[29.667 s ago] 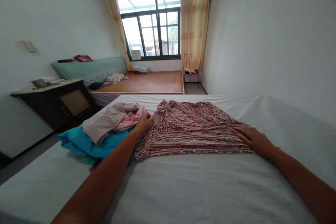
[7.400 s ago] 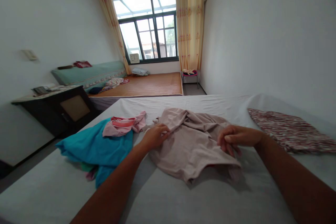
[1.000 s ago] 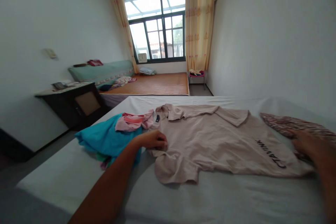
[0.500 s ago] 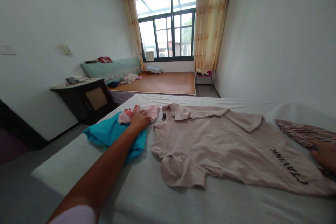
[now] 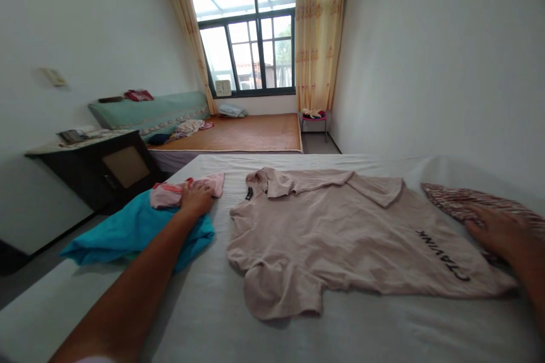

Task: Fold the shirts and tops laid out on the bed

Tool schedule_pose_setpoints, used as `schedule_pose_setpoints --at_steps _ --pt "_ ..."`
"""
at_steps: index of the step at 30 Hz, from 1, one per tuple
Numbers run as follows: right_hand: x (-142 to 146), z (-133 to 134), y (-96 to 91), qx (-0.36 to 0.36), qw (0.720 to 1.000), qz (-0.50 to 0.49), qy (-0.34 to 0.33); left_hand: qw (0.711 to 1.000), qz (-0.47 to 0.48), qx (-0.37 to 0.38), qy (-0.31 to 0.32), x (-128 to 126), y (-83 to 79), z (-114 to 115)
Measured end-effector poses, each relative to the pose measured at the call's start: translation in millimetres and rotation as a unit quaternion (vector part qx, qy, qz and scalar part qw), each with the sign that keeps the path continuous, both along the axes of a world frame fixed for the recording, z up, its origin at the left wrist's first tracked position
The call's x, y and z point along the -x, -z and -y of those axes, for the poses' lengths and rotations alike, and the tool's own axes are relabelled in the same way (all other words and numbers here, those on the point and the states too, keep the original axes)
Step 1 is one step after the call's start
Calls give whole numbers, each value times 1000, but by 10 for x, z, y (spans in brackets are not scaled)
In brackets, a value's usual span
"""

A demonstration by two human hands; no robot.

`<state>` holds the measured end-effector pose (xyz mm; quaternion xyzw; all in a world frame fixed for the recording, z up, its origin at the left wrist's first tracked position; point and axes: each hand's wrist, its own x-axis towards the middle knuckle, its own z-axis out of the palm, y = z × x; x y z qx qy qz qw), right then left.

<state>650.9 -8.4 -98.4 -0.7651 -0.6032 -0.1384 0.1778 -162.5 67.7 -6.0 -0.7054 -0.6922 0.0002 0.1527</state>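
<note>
And over to the pink garment point(image 5: 164, 197), with the left hand point(image 5: 196, 198) laid on top and fingers apart, not pinched together as far as visible. Just beneath, bunched on the white sheet point(image 5: 404, 329), a turquoise garment point(image 5: 123, 227). Across to the far right: right hand point(image 5: 496, 232) low at the red-and-white striped garment point(image 5: 468, 197), fingers stretched out to the left, too blurred for telling touch from hover, or for any sure word on a pinch. Between the two hands, lying mostly flat, centre stage, the beige short-sleeved shirt point(image 5: 340, 238): collar point(image 5: 255, 180) and neck label point(image 5: 250, 193) to the left, near the pink garment; dark lettering point(image 5: 443, 258) toward the right end; near sleeve point(image 5: 283, 289) out toward the camera, far edge turned over in loose flaps point(image 5: 377, 187). Looks to be at the laying-out stage, most likely making room at both sides, with no neat fold yet. For any next move on the shirt: seemingly a call for both hands on the beige cloth, to open those flaps and smooth the wrinkles.
</note>
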Motion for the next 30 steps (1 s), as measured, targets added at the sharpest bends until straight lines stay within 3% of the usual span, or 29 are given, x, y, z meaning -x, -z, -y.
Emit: schedule_pose_setpoints --at_steps 2,4,7,9,11,12,14,16,18,21,24,26,30 --pt "251 63 -212 -25 999 37 0 995 63 3 80 -244 -56 115" --pt "523 107 -392 5 999 -10 -33 962 157 74 213 -534 -165 311" --pt "829 129 -533 73 987 -106 -96 841 254 278 387 -945 -374 723" --pt "926 146 -566 71 981 -133 -122 760 230 385 471 -1157 -477 998" --pt "971 174 -590 78 971 -163 -153 714 189 433 517 -1313 -503 1205" --pt "988 189 -601 92 964 -182 -172 711 178 435 523 -1371 -487 1272" --pt "1029 204 -610 122 949 -209 -203 732 192 410 509 -1448 -425 1333" --pt "1083 187 -585 123 944 -214 -218 753 238 383 480 -1476 -382 1313" --pt "1139 140 -527 104 946 -206 -229 752 290 385 451 -1464 -411 1241" --pt "1203 57 -456 100 948 -186 -238 728 340 425 418 -1405 -564 1091" --pt "1269 -5 -501 139 948 -147 -246 692 340 489 408 -1356 -645 941" --pt "1347 -38 -583 158 954 -107 -232 674 341 518 402 -1354 -574 867" --pt "1604 -165 -694 158 978 -15 -136 652 379 536 380 -1383 -272 814"
